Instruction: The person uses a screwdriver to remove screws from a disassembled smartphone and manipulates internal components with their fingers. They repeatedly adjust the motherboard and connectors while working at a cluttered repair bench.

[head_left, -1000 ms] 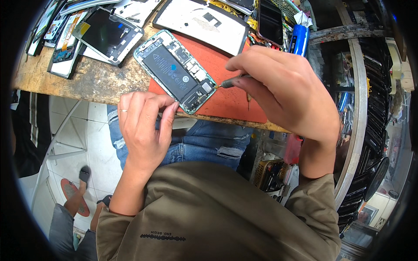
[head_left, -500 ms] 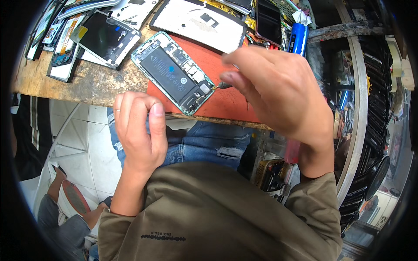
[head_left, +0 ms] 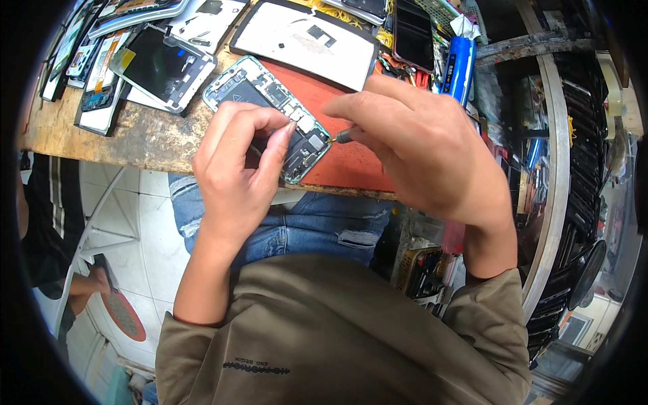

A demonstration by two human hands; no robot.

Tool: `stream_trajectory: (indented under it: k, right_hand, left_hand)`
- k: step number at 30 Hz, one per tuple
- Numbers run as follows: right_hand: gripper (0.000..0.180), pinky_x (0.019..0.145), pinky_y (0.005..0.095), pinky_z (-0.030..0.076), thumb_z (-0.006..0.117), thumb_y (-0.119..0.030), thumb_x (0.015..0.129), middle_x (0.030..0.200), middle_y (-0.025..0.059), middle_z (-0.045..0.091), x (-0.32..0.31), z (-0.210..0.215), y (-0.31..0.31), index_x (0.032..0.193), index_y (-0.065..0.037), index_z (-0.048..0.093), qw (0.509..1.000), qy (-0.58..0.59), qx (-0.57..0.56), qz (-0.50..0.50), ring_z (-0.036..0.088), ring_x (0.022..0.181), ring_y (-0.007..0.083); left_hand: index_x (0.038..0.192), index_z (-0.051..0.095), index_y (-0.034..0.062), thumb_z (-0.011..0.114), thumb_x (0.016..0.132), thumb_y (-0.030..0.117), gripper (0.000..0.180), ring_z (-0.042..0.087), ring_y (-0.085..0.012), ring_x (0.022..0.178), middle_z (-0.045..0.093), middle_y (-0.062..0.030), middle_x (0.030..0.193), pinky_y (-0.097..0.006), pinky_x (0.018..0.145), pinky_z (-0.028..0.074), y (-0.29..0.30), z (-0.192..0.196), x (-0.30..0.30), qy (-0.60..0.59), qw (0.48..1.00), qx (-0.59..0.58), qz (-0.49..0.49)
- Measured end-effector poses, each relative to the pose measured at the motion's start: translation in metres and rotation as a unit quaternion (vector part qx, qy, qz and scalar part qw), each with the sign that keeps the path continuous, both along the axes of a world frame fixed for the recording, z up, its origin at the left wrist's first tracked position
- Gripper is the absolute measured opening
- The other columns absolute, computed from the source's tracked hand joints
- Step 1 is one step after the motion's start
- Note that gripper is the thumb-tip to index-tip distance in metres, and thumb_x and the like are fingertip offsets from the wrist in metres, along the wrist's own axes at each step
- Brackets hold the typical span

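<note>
An opened smartphone (head_left: 312, 143) lies at a slant near the bench's front edge, its dark battery and inner parts showing. My right hand (head_left: 435, 145) is closed around a thin screwdriver (head_left: 344, 136). The tip touches, or nearly touches, the phone's right edge close to its near end. Over the phone's left side is my left hand (head_left: 236, 158), covering much of the battery. Its thumb and forefinger come together in a pinch above the phone; whether anything is between them is too small to make out.
A red mat (head_left: 358, 165) covers part of the wooden bench (head_left: 155, 138). Behind the phone lies a white panel with a dark frame (head_left: 304, 40). Loose screens and phone parts (head_left: 162, 64) pile up at the left. A blue cylinder (head_left: 459, 67) and a dark phone (head_left: 413, 37) sit back right.
My left hand has moved up and right from the bench edge onto the phone, its thumb and forefinger closing together. The screwdriver stays at the phone's right edge.
</note>
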State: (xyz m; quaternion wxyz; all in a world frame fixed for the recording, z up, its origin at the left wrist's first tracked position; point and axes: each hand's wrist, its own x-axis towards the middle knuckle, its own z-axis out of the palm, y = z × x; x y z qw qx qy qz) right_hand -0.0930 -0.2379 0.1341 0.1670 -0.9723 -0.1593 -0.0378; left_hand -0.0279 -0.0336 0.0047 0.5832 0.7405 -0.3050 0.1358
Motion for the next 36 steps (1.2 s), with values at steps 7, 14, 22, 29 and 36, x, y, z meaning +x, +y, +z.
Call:
stream_trajectory:
  k: [7,14,22,29,36]
  right_hand:
    - [0.047,0.080,0.0380,0.061,0.072,0.013,0.091,0.097,0.0171,0.077,0.003,-0.002,-0.005,0.137,0.003,0.072,0.996,-0.047,0.064,0.028,0.077,0.087,0.0321]
    - [0.044,0.082,0.0331,0.062,0.071,0.013,0.094,0.097,0.0145,0.078,0.005,0.007,-0.008,0.138,0.006,0.072,0.986,-0.094,0.135,0.036,0.077,0.088,0.0226]
    - [0.042,0.078,0.0316,0.060,0.071,0.013,0.095,0.096,0.0135,0.078,0.008,0.003,0.000,0.136,0.006,0.073,0.984,-0.103,0.142,0.038,0.077,0.088,0.0213]
    - [0.043,0.075,0.0314,0.059,0.072,0.012,0.094,0.095,0.0133,0.078,0.011,0.002,0.002,0.135,0.005,0.073,0.983,-0.119,0.128,0.053,0.075,0.084,0.0214]
    - [0.041,0.072,0.0336,0.059,0.074,0.011,0.092,0.093,0.0141,0.076,0.012,0.001,0.005,0.132,0.005,0.075,0.984,-0.135,0.105,0.056,0.073,0.080,0.0244]
  left_hand:
    - [0.100,0.078,0.0010,0.084,0.090,-0.004,0.012,0.072,-0.0226,0.078,0.072,-0.0098,0.092,-0.035,0.068,0.056,0.002,-0.006,-0.002,0.000,1.000,0.008,0.002]
    - [0.098,0.080,0.0018,0.084,0.088,-0.003,0.012,0.072,-0.0289,0.084,0.074,-0.0109,0.091,-0.039,0.074,0.056,0.000,-0.006,0.000,-0.020,0.999,0.033,-0.008]
    - [0.099,0.079,0.0016,0.085,0.086,-0.003,0.015,0.072,-0.0299,0.085,0.075,-0.0114,0.092,-0.040,0.075,0.056,0.000,-0.006,0.000,-0.023,0.999,0.028,-0.016]
    - [0.098,0.079,0.0017,0.084,0.087,-0.003,0.014,0.071,-0.0301,0.085,0.074,-0.0116,0.092,-0.040,0.074,0.056,0.000,-0.006,0.000,-0.023,0.999,0.027,-0.020]
    - [0.099,0.078,0.0020,0.084,0.088,-0.001,0.013,0.070,-0.0310,0.085,0.073,-0.0115,0.092,-0.041,0.075,0.055,0.001,-0.006,0.000,-0.006,0.999,0.022,-0.029]
